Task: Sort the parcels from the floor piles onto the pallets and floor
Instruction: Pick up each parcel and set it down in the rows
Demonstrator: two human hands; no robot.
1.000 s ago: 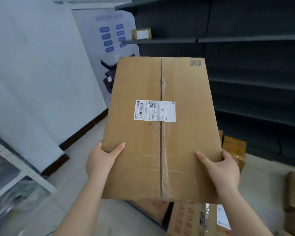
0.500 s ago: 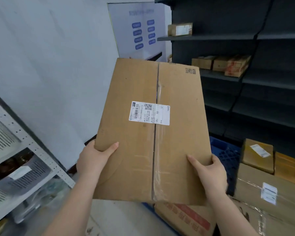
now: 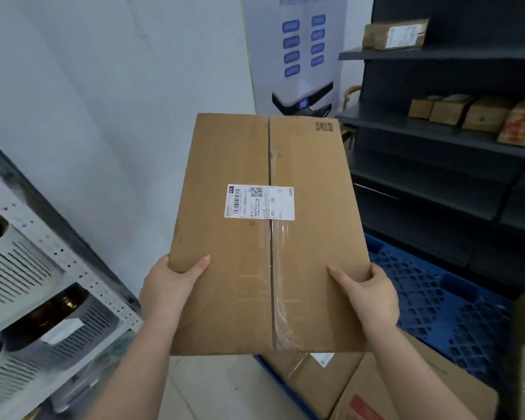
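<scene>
A large flat cardboard parcel (image 3: 312, 237) with a white shipping label (image 3: 259, 202) and taped centre seam fills the middle of the view, held up in the air. My left hand (image 3: 170, 286) grips its lower left edge, thumb on top. My right hand (image 3: 367, 295) grips its lower right edge, thumb on top and fingers curled round the side. Below and to the right lies a blue plastic pallet (image 3: 437, 301) with brown parcels (image 3: 361, 386) stacked at its near end.
A white metal rack (image 3: 58, 268) with grey bins stands at the left. Dark shelving (image 3: 437, 140) at the right carries several small brown boxes (image 3: 473, 113). A white wall and a poster (image 3: 297, 50) are behind. Pale floor (image 3: 212, 386) shows below the parcel.
The view has swung left: the white rack has come in at the left, the dark shelves moved right, and the blue pallet has appeared. Both hands keep the same hold on the parcel.
</scene>
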